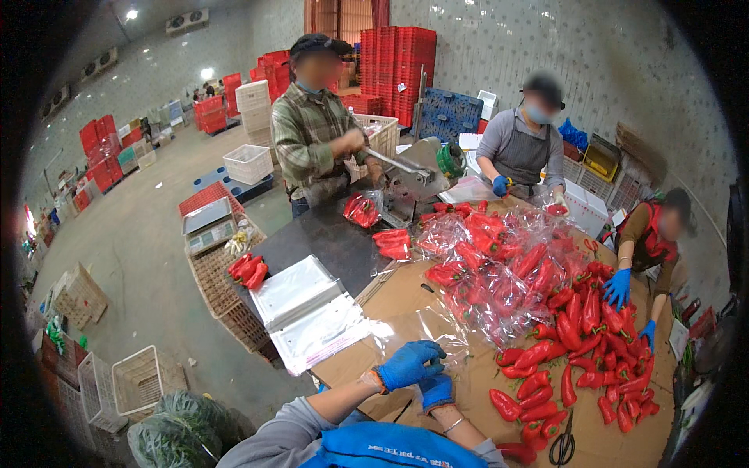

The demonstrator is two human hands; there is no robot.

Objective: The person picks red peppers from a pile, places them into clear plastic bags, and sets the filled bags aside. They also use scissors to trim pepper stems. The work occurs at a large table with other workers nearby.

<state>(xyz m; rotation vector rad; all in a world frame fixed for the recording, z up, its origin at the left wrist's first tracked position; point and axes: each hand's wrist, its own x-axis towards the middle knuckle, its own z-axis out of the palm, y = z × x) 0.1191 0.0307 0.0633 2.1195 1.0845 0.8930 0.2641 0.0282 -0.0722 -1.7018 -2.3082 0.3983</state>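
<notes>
In blue gloves, both my hands are close together over the cardboard-covered table (392, 357). My left hand (411, 364) has its fingers curled on the near part of a clear plastic bag (418, 330), which looks flat and without peppers. Just below it, my right hand (436, 393) touches the same film; its fingertips are partly hidden behind the left hand. A stack of clear bags (313, 313) lies to the left. Loose red peppers (533, 383) spread to the right, with black-handled scissors (563, 447) near them. Bagged red peppers (497, 275) are heaped beyond my hands.
Across the table, a person in a plaid shirt (310, 128) grips a lever beside a bagged pepper pack (361, 210). Another person in an apron (521, 152) holds a yellow-handled tool. At right, a co-worker's blue glove (617, 289) reaches into the peppers. Plastic crates (222, 281) stand left.
</notes>
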